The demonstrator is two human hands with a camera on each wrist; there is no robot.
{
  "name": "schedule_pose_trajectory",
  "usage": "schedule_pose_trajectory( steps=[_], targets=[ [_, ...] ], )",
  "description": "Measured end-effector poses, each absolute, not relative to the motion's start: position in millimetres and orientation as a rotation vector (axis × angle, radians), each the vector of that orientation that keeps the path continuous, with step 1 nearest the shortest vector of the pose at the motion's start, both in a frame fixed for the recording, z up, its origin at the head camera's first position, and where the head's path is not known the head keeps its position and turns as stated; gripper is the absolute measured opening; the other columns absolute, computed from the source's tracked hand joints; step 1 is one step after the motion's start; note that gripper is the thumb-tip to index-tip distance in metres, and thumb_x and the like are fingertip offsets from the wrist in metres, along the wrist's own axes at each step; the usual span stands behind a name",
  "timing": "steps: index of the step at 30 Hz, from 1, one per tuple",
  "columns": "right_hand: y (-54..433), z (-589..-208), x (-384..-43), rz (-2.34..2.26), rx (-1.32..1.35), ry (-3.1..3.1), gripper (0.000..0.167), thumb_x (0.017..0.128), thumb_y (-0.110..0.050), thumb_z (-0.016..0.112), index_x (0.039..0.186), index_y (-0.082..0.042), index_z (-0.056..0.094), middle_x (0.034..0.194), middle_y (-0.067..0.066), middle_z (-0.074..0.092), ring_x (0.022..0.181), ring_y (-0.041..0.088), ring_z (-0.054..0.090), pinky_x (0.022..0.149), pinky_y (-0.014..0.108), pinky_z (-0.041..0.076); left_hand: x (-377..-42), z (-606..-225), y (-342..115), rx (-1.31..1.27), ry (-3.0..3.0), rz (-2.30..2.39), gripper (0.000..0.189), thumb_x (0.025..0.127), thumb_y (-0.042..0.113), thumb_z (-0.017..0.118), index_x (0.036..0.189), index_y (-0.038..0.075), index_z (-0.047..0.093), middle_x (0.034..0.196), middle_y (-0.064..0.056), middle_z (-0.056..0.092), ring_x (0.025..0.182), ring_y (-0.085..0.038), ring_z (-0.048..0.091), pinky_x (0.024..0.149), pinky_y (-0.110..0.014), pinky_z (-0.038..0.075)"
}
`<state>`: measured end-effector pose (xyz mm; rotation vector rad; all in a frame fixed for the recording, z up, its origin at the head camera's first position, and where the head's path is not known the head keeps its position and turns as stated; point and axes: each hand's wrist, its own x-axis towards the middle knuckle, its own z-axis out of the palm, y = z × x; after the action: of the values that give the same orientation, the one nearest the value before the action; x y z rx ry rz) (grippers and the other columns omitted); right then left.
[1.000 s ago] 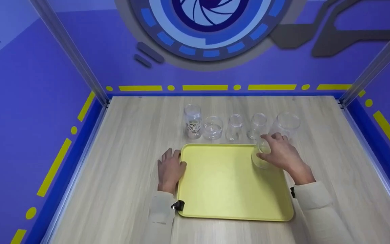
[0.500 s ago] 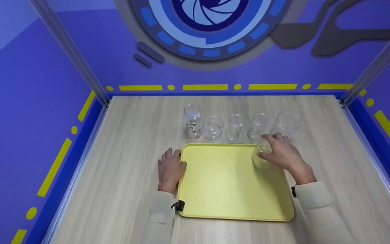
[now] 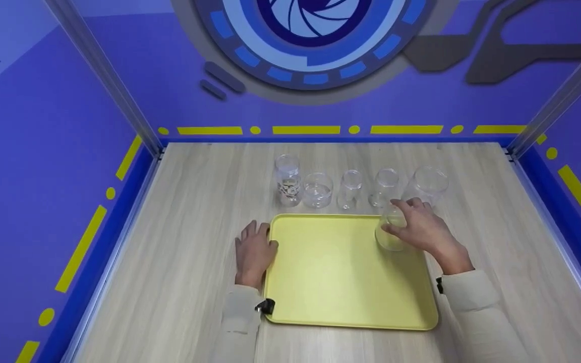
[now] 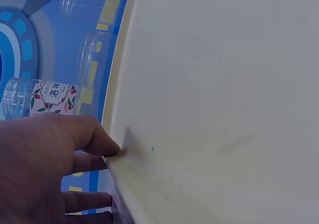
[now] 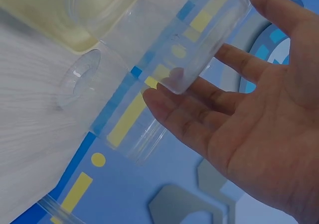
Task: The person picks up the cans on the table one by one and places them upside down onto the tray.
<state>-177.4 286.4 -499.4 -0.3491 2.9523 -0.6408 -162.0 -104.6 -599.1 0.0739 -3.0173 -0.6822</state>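
A yellow rectangular tray (image 3: 346,282) lies on the table before me. My left hand (image 3: 255,254) holds its far left corner; in the left wrist view the thumb (image 4: 107,143) overlaps the rim while fingers (image 4: 89,200) rest against the outer side. At the tray's far right corner stands a clear glass (image 3: 390,237). My right hand (image 3: 424,227) grips this glass near its upper end, thumb on the near side and fingers on the far side. In the right wrist view the glass (image 5: 149,40) spans from the tray corner to my fingers.
Behind the tray is a row of clear vessels: a jar with a printed label (image 3: 289,189), a low round dish (image 3: 317,194), two slim footed glasses including one (image 3: 350,189) mid-row, and a wide glass (image 3: 429,181). Purple-blue walls (image 3: 119,75) enclose the wooden table (image 3: 194,201).
My right hand has shifted very slightly at the glass. The left hand, the tray and the row behind stay where they were.
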Motion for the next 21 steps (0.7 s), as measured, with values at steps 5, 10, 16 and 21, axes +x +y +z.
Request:
schedule_pose_trajectory(
  steps=[5, 10, 16, 21],
  targets=[
    [289.2, -495.4, -180.0, -0.646, -0.336, 2.959, 0.072, 0.099, -0.043, 0.073, 0.152, 0.001, 0.051, 0.140, 0.039, 0.049, 0.129, 0.061, 0.046, 0.091, 0.075, 0.047, -161.5, -599.0, -105.2, 0.061, -3.019, -0.678, 0.044, 0.098, 0.023, 0.069, 0.139, 0.008, 0.065, 0.153, -0.021, 0.050, 0.145, -0.041, 0.043, 0.112, -0.070, 0.035],
    [293.8, -490.0, -183.7, -0.655, -0.334, 2.985, 0.068, 0.101, -0.039, 0.072, 0.151, 0.002, 0.051, 0.140, 0.039, 0.049, 0.129, 0.060, 0.046, 0.090, 0.074, 0.047, -161.3, -598.1, -105.5, 0.063, -3.028, -0.693, 0.044, 0.099, 0.024, 0.068, 0.140, 0.009, 0.065, 0.155, -0.021, 0.048, 0.146, -0.041, 0.041, 0.114, -0.070, 0.032],
    [299.3, -483.4, -187.7, -0.645, -0.355, 3.038, 0.064, 0.103, -0.036, 0.070, 0.149, 0.004, 0.052, 0.138, 0.040, 0.050, 0.127, 0.059, 0.047, 0.087, 0.072, 0.049, -161.3, -597.5, -105.5, 0.063, -3.027, -0.677, 0.045, 0.098, 0.025, 0.069, 0.140, 0.010, 0.065, 0.155, -0.021, 0.049, 0.146, -0.041, 0.043, 0.114, -0.068, 0.033],
    [303.0, -480.7, -191.4, -0.632, -0.356, 3.079, 0.063, 0.103, -0.036, 0.069, 0.149, 0.005, 0.052, 0.137, 0.040, 0.050, 0.126, 0.059, 0.047, 0.087, 0.072, 0.049, -160.8, -597.9, -105.8, 0.064, -3.031, -0.658, 0.044, 0.098, 0.025, 0.069, 0.140, 0.010, 0.066, 0.154, -0.021, 0.050, 0.145, -0.041, 0.044, 0.114, -0.067, 0.035]
  ],
)
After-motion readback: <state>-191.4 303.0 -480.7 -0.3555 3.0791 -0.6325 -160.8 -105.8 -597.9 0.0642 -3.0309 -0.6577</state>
